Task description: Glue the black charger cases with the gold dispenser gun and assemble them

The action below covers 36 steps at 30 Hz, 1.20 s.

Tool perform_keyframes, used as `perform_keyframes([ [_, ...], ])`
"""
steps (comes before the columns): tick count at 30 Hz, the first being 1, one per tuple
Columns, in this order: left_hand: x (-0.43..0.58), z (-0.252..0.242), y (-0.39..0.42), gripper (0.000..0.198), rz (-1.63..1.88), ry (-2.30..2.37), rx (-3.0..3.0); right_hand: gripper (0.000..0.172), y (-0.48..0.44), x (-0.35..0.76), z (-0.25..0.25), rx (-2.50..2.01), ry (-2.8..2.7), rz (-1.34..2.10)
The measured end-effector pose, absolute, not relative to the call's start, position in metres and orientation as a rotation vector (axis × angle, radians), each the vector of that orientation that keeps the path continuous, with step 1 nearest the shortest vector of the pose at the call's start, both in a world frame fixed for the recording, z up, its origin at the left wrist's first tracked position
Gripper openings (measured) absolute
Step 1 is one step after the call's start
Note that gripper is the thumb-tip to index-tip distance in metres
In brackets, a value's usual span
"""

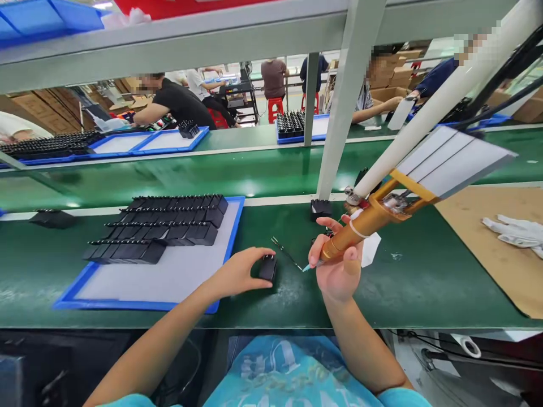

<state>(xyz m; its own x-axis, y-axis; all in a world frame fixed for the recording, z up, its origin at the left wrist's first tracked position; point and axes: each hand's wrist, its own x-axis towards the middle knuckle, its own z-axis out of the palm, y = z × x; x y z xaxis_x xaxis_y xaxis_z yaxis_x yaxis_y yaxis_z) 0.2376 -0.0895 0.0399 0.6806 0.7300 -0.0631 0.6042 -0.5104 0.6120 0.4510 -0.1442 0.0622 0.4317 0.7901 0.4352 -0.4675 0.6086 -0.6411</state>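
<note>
My left hand (241, 271) pinches a small black adapter (267, 268) between thumb and fingers, low over the green bench. Two metal pins show at its top. In my right hand (341, 271) is a gold-coloured dispensing gun (354, 232), slanting down to the left. Its pale blue nozzle tip (306, 268) points towards the adapter but stays apart from it. Near the tip, a thin metal tool (286, 252) lies on the bench. Left of my left hand, a blue-rimmed tray (169, 282) carries rows of black adapters (190, 217).
Another black adapter (320, 209) stands by the bench's back edge. A metal post (339, 113) rises behind it. Cardboard (483, 249) with a white glove (515, 233) lies at the right. Across the bench, several people sit beside more trays (165, 141). A shelf (212, 45) crosses above.
</note>
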Motion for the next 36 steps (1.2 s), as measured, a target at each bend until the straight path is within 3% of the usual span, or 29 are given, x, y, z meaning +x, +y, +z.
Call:
perform_keyframes([
  [9,0.221,0.004,-0.143,0.065,0.510,1.131,1.968,0.035,-0.141,0.452,0.061,-0.518,-0.816,0.782],
  [15,0.231,-0.026,-0.153,0.048,0.869,1.204,1.514,0.035,-0.138,0.452,0.061,-0.530,-0.800,0.777],
  [18,0.237,-0.034,-0.159,0.038,1.029,1.297,1.583,0.036,-0.139,0.449,0.063,-0.543,-0.794,0.785],
  [24,0.250,-0.041,-0.165,0.048,0.946,1.396,2.146,0.044,-0.139,0.437,0.071,-0.519,-0.792,0.874],
  [26,0.254,-0.041,-0.165,0.040,0.945,1.387,2.144,0.046,-0.140,0.432,0.073,-0.501,-0.789,0.885],
  [36,0.260,-0.026,-0.166,0.042,0.991,1.277,1.875,0.046,-0.144,0.427,0.075,-0.475,-0.793,0.895],
])
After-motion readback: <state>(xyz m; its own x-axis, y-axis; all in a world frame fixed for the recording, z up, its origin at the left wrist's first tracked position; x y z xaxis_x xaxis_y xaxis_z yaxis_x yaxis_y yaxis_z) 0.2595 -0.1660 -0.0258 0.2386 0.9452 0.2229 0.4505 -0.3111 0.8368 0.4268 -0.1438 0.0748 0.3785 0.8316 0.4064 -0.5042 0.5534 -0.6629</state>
